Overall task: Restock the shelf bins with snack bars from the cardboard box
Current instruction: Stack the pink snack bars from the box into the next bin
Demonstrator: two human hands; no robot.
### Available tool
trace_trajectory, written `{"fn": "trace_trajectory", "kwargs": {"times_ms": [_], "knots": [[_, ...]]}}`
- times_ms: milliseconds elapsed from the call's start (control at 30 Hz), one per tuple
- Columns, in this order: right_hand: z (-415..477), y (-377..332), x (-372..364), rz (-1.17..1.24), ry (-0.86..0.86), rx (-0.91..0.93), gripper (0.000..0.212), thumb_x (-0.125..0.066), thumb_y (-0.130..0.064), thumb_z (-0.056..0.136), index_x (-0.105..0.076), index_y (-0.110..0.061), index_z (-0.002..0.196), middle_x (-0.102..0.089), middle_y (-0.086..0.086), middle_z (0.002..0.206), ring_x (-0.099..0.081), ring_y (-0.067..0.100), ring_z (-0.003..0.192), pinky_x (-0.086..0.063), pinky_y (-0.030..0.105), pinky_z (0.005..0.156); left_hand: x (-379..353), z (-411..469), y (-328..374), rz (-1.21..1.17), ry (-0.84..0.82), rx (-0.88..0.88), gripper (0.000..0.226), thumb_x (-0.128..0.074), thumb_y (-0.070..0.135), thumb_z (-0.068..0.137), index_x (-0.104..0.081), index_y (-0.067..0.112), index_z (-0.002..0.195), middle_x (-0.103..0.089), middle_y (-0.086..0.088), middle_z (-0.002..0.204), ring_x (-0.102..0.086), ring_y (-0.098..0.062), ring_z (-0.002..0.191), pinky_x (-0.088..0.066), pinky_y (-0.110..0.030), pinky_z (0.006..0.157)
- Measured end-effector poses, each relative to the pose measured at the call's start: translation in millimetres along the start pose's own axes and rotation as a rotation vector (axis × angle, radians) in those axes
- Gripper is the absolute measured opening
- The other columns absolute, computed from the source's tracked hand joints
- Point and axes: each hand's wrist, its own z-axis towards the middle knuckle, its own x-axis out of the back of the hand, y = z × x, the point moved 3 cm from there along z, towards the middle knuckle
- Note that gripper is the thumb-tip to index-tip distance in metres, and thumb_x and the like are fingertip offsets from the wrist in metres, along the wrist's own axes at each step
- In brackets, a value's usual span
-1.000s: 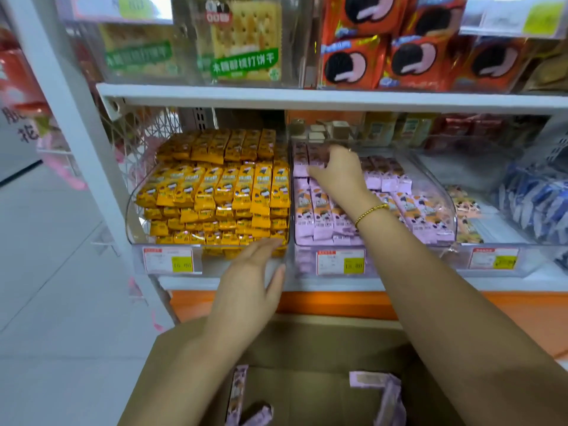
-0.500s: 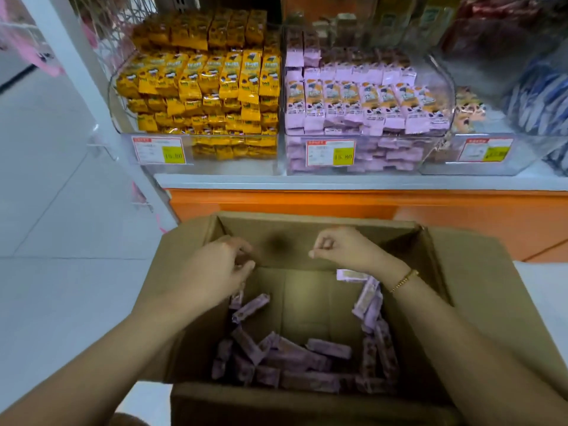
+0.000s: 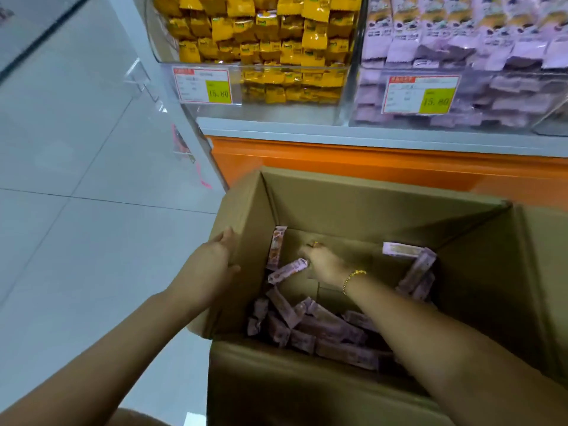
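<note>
Cardboard box (image 3: 353, 204), open-topped, sits just below the shelf bins (image 3: 276, 113) with purple snack bars (image 3: 332, 330) heaped on its floor, while the left hand (image 3: 215, 259) grips the box's left flap and the right hand (image 3: 322, 262), inside near that flap, pinches one purple bar (image 3: 287, 270) at its fingertips.

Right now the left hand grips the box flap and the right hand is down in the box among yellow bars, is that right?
Not quite. In the head view the bars in the box are purple; yellow ones sit in a shelf bin. The left hand does grip the flap and the right hand is in the box.
</note>
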Motion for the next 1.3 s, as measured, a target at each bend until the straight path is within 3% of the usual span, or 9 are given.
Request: {"fn": "trace_trajectory", "kwargs": {"times_ms": [133,267,433,600,700,800,900,1033,1300], "knots": [[24,-7,-25,-0.057,-0.074,0.001,0.064,-0.054,0.005,0.089,-0.027,-0.005,0.146,-0.024,0.022,0.153,-0.027,0.034,0.140,-0.035,0.036,0.108,-1,3,-4,-0.045,0.003,0.017,0.059,-0.060,0.020,0.090,-0.030,0.011,0.140,-0.054,-0.010,0.132,-0.057,-0.029,0.111,-0.046,-0.034,0.087],[42,-4,-19,-0.037,-0.140,0.022,0.035,-0.054,-0.002,0.092,-0.053,0.000,0.127,-0.059,0.020,0.122,-0.057,0.030,0.112,-0.043,0.029,0.086,-2,3,-9,-0.079,0.032,0.008,0.065,-0.060,0.022,0.090,-0.026,0.013,0.145,-0.049,-0.006,0.139,-0.055,-0.028,0.114,-0.044,-0.033,0.090],[76,1,8,-0.127,-0.164,0.084,0.026,-0.061,-0.016,0.092,-0.064,-0.005,0.116,-0.064,0.013,0.117,-0.060,0.027,0.105,-0.041,0.028,0.078,-3,6,-10,-0.073,0.021,0.007,0.068,-0.057,0.023,0.091,-0.020,0.013,0.148,-0.046,-0.005,0.142,-0.056,-0.028,0.113,-0.046,-0.036,0.091],[97,-7,13,-0.063,-0.110,0.215,0.059,-0.066,-0.016,0.087,-0.042,-0.011,0.141,-0.039,0.014,0.142,-0.045,0.031,0.124,-0.037,0.028,0.096,-5,10,-10,-0.069,0.011,0.011,0.074,-0.056,0.025,0.092,-0.013,0.014,0.151,-0.041,-0.003,0.146,-0.055,-0.027,0.115,-0.045,-0.034,0.092],[105,-8,5,-0.331,-0.239,0.248,0.092,-0.076,-0.027,0.075,-0.024,-0.018,0.150,-0.025,0.008,0.153,-0.030,0.031,0.134,-0.034,0.034,0.108,-5,11,-10,-0.054,0.009,0.008,0.074,-0.055,0.026,0.093,-0.011,0.014,0.151,-0.038,-0.003,0.148,-0.054,-0.026,0.116,-0.045,-0.033,0.092],[111,-5,4,-0.484,-0.222,0.280,0.104,-0.080,-0.028,0.065,-0.021,-0.022,0.150,-0.027,0.004,0.151,-0.035,0.028,0.125,-0.039,0.031,0.096,-5,12,-11,-0.044,0.000,0.016,0.074,-0.054,0.027,0.093,-0.009,0.014,0.151,-0.037,-0.002,0.149,-0.054,-0.025,0.117,-0.044,-0.032,0.094],[110,-1,0,-0.551,-0.193,0.326,0.092,-0.079,-0.032,0.067,-0.031,-0.024,0.146,-0.029,0.006,0.149,-0.038,0.026,0.119,-0.040,0.032,0.094,-5,13,-10,-0.036,-0.018,0.016,0.075,-0.056,0.027,0.093,-0.010,0.014,0.151,-0.040,-0.003,0.147,-0.054,-0.025,0.117,-0.044,-0.032,0.093],[92,12,-5,-0.515,-0.114,0.351,0.048,-0.062,-0.029,0.087,-0.048,-0.017,0.131,-0.035,0.014,0.142,-0.038,0.027,0.113,-0.039,0.034,0.091,-1,15,-8,-0.009,-0.055,0.027,0.073,-0.056,0.025,0.092,-0.013,0.012,0.150,-0.043,-0.005,0.144,-0.054,-0.026,0.117,-0.044,-0.034,0.093],[42,18,28,-0.403,-0.218,0.318,0.056,-0.076,-0.011,0.072,-0.054,-0.015,0.123,-0.048,0.008,0.122,-0.051,0.027,0.111,-0.042,0.032,0.090,13,24,3,0.166,-0.118,0.029,0.071,-0.056,0.029,0.093,-0.018,0.005,0.147,-0.040,-0.011,0.144,-0.051,-0.026,0.120,-0.043,-0.032,0.095]]}}
